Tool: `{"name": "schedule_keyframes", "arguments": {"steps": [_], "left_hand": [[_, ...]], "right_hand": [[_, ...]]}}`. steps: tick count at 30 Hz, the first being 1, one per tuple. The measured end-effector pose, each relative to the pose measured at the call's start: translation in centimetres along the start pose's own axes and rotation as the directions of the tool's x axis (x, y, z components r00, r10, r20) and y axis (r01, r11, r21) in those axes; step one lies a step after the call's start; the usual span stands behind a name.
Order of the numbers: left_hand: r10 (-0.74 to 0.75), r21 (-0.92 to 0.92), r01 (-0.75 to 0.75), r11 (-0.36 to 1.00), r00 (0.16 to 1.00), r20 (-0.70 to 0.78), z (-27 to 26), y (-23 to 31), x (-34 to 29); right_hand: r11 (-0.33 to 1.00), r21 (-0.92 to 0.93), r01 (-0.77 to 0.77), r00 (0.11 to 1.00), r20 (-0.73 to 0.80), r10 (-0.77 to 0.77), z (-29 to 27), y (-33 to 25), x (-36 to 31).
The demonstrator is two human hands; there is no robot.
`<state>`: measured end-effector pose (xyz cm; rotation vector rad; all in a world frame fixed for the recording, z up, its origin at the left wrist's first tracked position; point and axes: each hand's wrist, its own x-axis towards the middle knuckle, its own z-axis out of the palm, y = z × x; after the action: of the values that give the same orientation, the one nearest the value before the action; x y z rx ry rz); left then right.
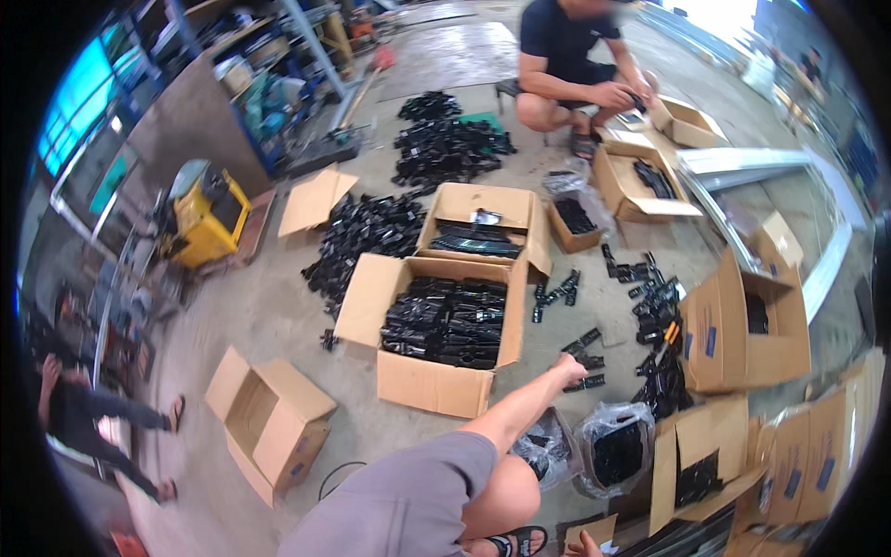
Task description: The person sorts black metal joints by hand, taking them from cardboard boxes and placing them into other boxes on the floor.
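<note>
My left arm stretches out to the right across the floor. The left hand (570, 369) is closed at a small group of black plastic parts, its fingers around the end of one black part (592, 362). More black parts (583, 341) lie just beyond it. At the bottom edge only the fingers of my right hand (585, 546) show, apart, beside a cardboard flap (599, 531); I see nothing in them. Near my knee stand two containers lined with clear plastic, one a plastic-lined bin (613, 455) of black pieces. An open carton (432, 388) filled with stacked black parts stands left of my left hand.
Heaps of black parts (367, 232) lie behind the carton. A person (571, 56) squats at the far right, handling a black piece beside open boxes (640, 190). An open carton (255, 418), a yellow machine (209, 223) and another person (88, 408) are at left; more cartons (742, 325) at right.
</note>
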<state>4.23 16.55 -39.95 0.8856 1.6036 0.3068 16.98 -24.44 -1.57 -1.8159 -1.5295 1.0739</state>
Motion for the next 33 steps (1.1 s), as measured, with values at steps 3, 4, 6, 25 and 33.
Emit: {"name": "schedule_keyframes", "arguments": {"steps": [3, 4, 6, 25, 33], "left_hand": [[0.061, 0.253, -0.014, 0.967, 0.982, -0.178, 2.3, 2.9, -5.1], [0.048, 0.235, 0.007, 0.972, 0.973, -0.226, 1.8, 3.3, -5.9], [0.055, 0.292, 0.011, 0.956, 0.974, -0.218, 1.0, 3.8, -7.8], [0.021, -0.1, 0.006, 0.995, 0.964, 0.267, -3.9, 5.3, -13.9], [0.432, -0.354, -0.254, 0.9, 0.424, 0.796, -6.2, 14.2, -37.5]], "right_hand": [[0.996, -0.063, -0.062, 0.997, -0.045, 0.059, 0.9, 2.3, -0.3], [0.997, -0.056, -0.061, 0.998, -0.033, 0.059, 1.1, 3.2, -0.2], [0.997, -0.036, -0.073, 0.997, -0.003, 0.073, 1.0, 2.8, -0.2], [0.969, -0.224, 0.109, 0.993, -0.026, -0.117, 1.8, -0.1, 1.1], [0.869, 0.483, 0.112, 0.919, -0.383, 0.094, -1.0, -2.5, 1.9]]}}
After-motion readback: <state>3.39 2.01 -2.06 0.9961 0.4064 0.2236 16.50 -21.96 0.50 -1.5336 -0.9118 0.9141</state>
